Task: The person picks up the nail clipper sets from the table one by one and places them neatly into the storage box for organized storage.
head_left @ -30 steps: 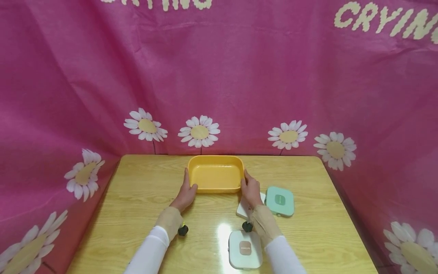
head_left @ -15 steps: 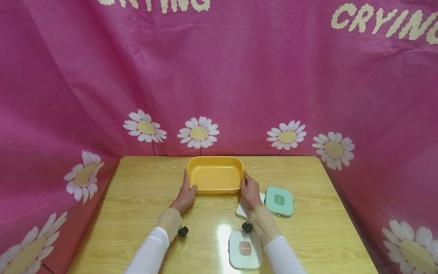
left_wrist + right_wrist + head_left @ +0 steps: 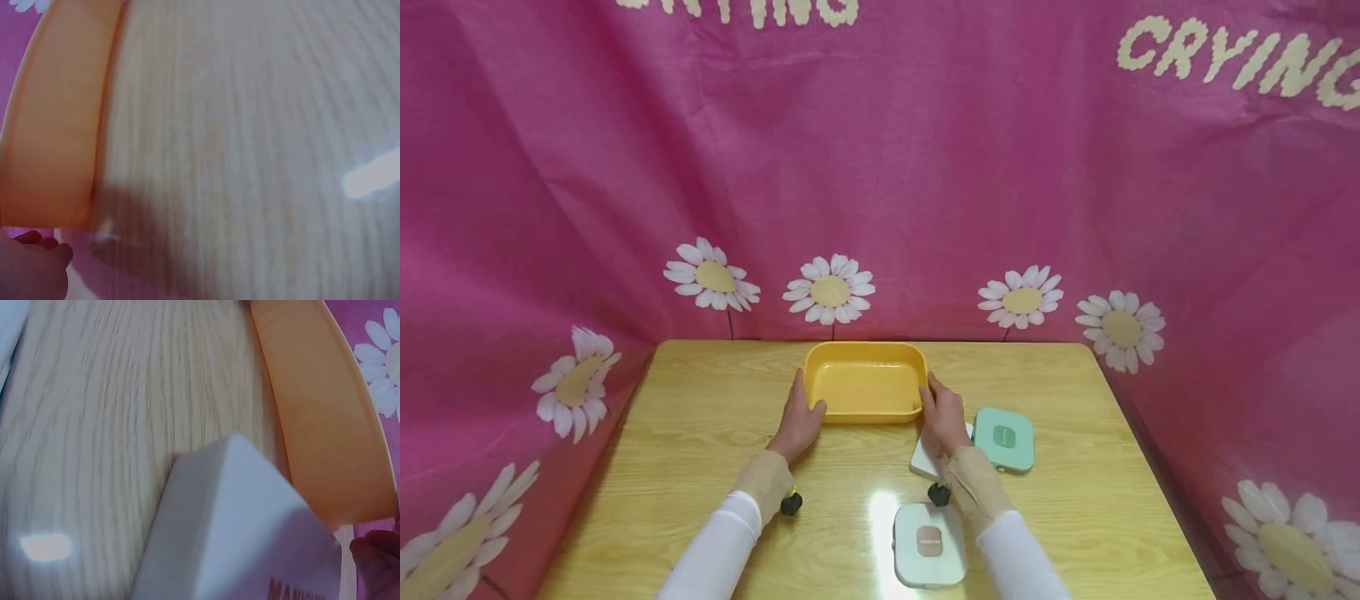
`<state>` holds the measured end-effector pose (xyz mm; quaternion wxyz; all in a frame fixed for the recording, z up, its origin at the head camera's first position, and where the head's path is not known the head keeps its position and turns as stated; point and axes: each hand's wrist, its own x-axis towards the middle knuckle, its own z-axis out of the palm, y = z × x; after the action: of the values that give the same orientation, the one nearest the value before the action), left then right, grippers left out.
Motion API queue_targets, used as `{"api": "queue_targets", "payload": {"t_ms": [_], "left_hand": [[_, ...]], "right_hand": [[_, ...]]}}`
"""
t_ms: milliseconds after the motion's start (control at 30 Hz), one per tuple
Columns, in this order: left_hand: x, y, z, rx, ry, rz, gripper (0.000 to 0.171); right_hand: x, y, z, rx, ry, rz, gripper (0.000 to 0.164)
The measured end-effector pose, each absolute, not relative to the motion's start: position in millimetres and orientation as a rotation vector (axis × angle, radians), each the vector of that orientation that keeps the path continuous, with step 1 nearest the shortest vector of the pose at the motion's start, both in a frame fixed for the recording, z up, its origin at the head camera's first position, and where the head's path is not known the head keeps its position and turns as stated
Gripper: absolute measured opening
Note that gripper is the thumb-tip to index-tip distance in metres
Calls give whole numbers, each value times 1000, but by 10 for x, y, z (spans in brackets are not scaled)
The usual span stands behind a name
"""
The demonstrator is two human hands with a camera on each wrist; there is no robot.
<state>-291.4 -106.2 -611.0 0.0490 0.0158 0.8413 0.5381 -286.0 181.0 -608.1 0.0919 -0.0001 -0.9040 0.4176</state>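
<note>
A rectangular yellow plastic bin (image 3: 865,417) stands at the table's far edge, its hollow facing up. My left hand (image 3: 797,427) holds its left end, thumb at the near corner and fingers along the side. At the other end my right hand (image 3: 946,417) holds it the same way. In the left wrist view, the bin's orange-looking wall (image 3: 53,119) rises beside the left hand (image 3: 34,265). A white box with red lettering (image 3: 256,531) lies under the right wrist, close to the bin. Part of the right hand (image 3: 378,556) shows at the bin's corner.
Right of the right hand lies a mint-green square case (image 3: 1004,458). A pale whitish square case (image 3: 928,571) with a brown label sits nearer the front. The wooden table (image 3: 700,392) is enclosed by a pink daisy-print curtain (image 3: 880,167).
The head view has shifted slightly, so everything appears a little further left. Both hands stay on the bin, and nothing on the table has visibly moved.
</note>
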Motion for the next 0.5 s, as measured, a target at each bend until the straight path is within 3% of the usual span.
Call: {"api": "queue_targets", "payload": {"t_ms": [200,500], "left_hand": [[-2980,-1151,-6107,-104,2465,1749,83],[-3034,-1214,-6095,-161,2326,1885,84]], "right_hand": [[-2753,1926,-6003,-3,-2731,1343,63],[-2418,2061,-5890,310,-2724,1130,59]]}}
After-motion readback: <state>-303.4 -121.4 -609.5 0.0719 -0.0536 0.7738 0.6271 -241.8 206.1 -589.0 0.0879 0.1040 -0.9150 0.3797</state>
